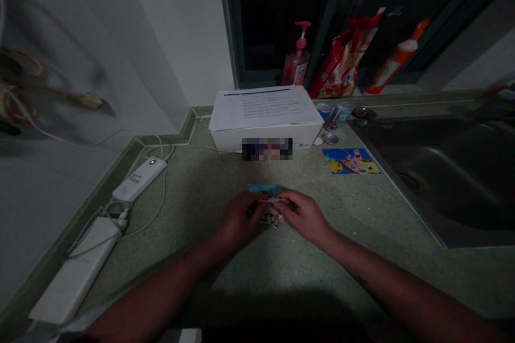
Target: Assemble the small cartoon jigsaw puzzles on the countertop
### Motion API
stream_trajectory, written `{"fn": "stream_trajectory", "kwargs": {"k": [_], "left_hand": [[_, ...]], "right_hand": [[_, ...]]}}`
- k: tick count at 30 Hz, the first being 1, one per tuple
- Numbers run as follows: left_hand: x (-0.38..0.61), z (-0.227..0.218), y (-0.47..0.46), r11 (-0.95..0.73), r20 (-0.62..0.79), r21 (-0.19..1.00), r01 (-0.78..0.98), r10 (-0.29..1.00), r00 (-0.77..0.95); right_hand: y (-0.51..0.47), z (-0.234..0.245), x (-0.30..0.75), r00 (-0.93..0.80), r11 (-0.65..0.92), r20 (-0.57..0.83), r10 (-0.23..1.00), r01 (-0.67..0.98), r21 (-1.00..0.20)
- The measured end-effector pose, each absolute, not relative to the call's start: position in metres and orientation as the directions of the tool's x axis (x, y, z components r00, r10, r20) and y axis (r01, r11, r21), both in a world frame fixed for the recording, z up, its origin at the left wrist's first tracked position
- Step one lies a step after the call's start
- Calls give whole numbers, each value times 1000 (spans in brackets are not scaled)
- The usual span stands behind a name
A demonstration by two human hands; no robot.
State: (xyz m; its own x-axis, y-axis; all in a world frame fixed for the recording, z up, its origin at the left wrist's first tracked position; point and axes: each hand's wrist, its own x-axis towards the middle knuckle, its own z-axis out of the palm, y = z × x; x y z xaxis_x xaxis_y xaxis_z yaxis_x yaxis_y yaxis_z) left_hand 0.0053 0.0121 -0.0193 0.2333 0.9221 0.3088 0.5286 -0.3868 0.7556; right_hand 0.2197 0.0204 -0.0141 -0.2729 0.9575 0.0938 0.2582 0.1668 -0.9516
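Note:
Both hands meet over the middle of the speckled counter. Between them is a small colourful printed card, with a teal-blue upper part and a busy pink-and-white lower part. My left hand grips its left side, thumb on top. My right hand pinches it from the right, thumb and forefinger close to the left thumb. Fingers cover much of the card, and its print is too dim to read. To the right lies a flat blue card with yellow and pink cartoon figures, apart from both hands.
Behind the hands stands a white box with a printed sheet on top. Cans are beside it. A metal sink borders the right. Cabled white devices lie left. A pump bottle and red bag stand by the window.

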Motion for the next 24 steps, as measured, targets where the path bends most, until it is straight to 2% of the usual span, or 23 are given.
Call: {"fn": "stream_trajectory", "kwargs": {"k": [5,12,18,24], "left_hand": [[6,-14,10,-433,323,749,502,900,293],[5,-23,12,-370,304,748,550,929,212],[6,-22,11,-457,355,740,493,889,290],[7,-26,12,-455,366,736,501,890,271]], "right_hand": [[20,-14,220,-247,148,80,966,272,-951],[18,-5,219,-341,233,125,932,298,-926],[18,-11,220,-322,203,99,942,306,-930],[19,-18,221,-340,294,180,923,323,-900]]}}
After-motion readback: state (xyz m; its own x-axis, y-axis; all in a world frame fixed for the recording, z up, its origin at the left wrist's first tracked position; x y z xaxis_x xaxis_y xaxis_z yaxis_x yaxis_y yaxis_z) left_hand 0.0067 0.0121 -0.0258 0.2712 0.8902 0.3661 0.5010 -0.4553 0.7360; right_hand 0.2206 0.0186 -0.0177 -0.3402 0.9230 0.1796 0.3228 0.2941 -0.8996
